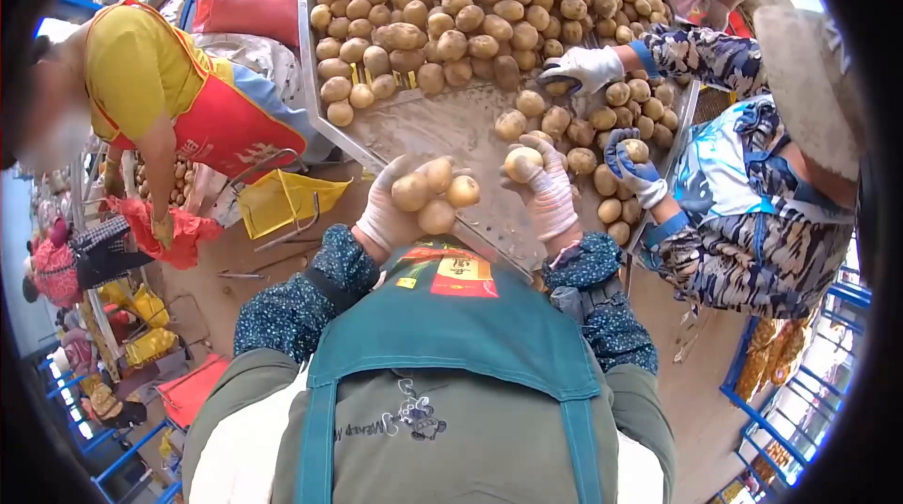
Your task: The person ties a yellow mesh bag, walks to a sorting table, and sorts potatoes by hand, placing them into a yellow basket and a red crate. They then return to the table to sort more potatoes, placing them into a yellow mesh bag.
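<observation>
Several potatoes [436,216] sit bunched in my left hand [385,208], whose white-gloved fingers curl round them from the left. My right hand [550,194], also gloved, grips one potato [523,164] between thumb and fingers. Both hands are above the near edge of a metal-rimmed sorting table [414,123], in front of my green apron. A large heap of potatoes [451,15] covers the far part of the table. More loose potatoes [582,161] lie just right of my right hand.
On the right, a co-worker in camouflage sleeves reaches over the table with gloved hands [636,167]. Another person in a red apron [226,128] bends at the left with a red mesh bag [169,231]. A yellow basket [287,203] stands near the table's left corner.
</observation>
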A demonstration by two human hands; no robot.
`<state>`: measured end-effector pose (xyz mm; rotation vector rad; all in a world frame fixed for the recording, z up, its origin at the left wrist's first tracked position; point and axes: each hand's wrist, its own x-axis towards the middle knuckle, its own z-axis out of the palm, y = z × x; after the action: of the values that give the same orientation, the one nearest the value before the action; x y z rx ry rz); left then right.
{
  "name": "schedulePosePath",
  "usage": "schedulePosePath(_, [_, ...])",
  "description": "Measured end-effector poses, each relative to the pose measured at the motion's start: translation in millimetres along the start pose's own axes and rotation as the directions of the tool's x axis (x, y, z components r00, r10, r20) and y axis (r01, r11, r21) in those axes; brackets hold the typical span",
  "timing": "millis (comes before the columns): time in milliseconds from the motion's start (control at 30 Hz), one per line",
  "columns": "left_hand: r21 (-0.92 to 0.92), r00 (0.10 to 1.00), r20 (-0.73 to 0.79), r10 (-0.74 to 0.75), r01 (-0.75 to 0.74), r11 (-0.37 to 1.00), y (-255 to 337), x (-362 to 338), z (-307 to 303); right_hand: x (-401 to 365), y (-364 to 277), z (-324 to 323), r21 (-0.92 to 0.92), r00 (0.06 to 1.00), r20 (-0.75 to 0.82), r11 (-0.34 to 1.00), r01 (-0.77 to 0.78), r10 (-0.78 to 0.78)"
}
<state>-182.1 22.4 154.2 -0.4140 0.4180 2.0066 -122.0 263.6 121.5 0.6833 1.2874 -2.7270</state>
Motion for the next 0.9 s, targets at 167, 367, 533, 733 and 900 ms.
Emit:
schedulePosePath(167, [-0.118,0.996,0.089,0.001,0.009,0.993,5,-8,-1,24,19,38,-0.229,0.986,0.112,0.963,0.144,-0.121])
schedulePosePath(367, [-0.138,0.986,0.168,0.024,0.000,0.990,17,-18,-10,20,21,88,-0.408,0.987,0.126,0.902,0.140,-0.096])
schedulePosePath(533, [-0.190,0.979,0.192,0.074,-0.037,0.981,24,-31,-5,19,29,109,-0.304,0.994,0.108,0.951,0.061,-0.030])
schedulePosePath(733, [-0.197,0.978,0.168,0.126,-0.092,0.976,37,-30,-20,25,31,126,-0.282,0.989,0.150,0.958,0.041,0.001])
schedulePosePath(900, [-0.257,0.966,0.213,0.145,-0.088,0.962,47,-32,-32,33,37,137,-0.302,0.989,0.147,0.953,0.018,0.028])
